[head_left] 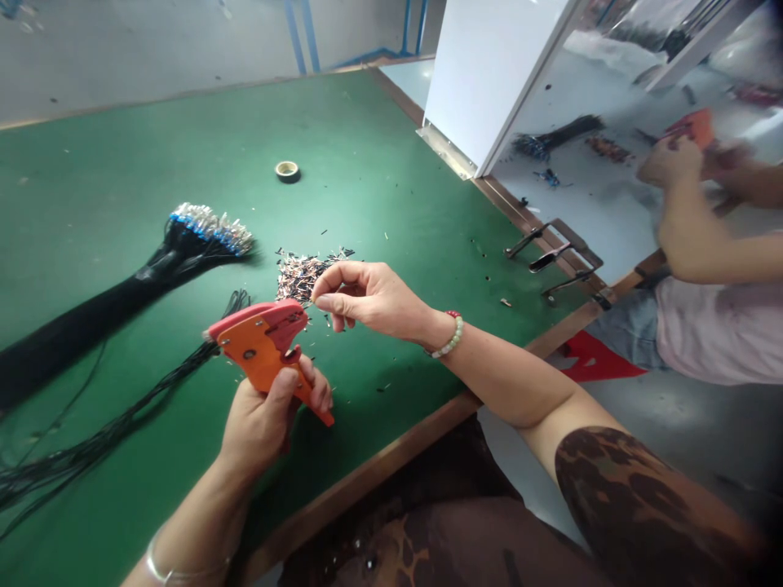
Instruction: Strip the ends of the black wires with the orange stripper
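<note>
Already, the thick black wire bundle ends in blue-collared metal terminals, while a looser spray of thin black wires runs up to the orange-red wire stripper, wrapped firmly in the left hand. The right hand pinches narrowly at something too fine to make out, just beside a heap of cut scraps, with a tape roll beyond. No writing is legible, and a co-worker's forearm works at far right.
</note>
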Motion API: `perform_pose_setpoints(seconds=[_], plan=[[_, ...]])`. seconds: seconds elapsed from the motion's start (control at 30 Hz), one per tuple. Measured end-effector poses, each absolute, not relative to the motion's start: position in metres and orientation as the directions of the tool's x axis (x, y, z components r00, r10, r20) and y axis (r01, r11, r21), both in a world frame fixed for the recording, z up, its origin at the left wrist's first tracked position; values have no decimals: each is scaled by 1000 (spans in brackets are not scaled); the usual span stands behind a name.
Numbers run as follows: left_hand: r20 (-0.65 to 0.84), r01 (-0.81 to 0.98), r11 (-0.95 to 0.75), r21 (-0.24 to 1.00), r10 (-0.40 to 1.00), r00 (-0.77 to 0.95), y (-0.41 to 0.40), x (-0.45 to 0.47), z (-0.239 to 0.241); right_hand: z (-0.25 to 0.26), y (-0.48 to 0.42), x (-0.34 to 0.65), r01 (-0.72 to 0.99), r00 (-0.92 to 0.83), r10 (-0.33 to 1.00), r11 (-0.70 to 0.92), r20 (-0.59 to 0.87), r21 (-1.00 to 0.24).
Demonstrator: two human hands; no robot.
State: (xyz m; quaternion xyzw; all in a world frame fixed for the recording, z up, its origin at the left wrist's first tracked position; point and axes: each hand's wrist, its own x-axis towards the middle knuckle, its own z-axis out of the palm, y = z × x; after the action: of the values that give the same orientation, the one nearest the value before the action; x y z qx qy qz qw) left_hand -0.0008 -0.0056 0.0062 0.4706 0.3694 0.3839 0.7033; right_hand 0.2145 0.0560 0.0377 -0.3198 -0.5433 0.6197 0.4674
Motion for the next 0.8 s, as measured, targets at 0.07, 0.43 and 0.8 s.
perform_pose_setpoints(seconds=[0.07,0.43,0.8], plan=[[-166,-182,262,948,893,419,-6,0,6,37,56,214,-235,-367,922,33,120,-972],[-165,-133,216,967,934,317,-11,2,4,37,54,213,-239,-406,901,54,150,-969],[-189,-203,292,935,892,412,-5,4,8,32,58,213,-219,-375,918,46,128,-975]])
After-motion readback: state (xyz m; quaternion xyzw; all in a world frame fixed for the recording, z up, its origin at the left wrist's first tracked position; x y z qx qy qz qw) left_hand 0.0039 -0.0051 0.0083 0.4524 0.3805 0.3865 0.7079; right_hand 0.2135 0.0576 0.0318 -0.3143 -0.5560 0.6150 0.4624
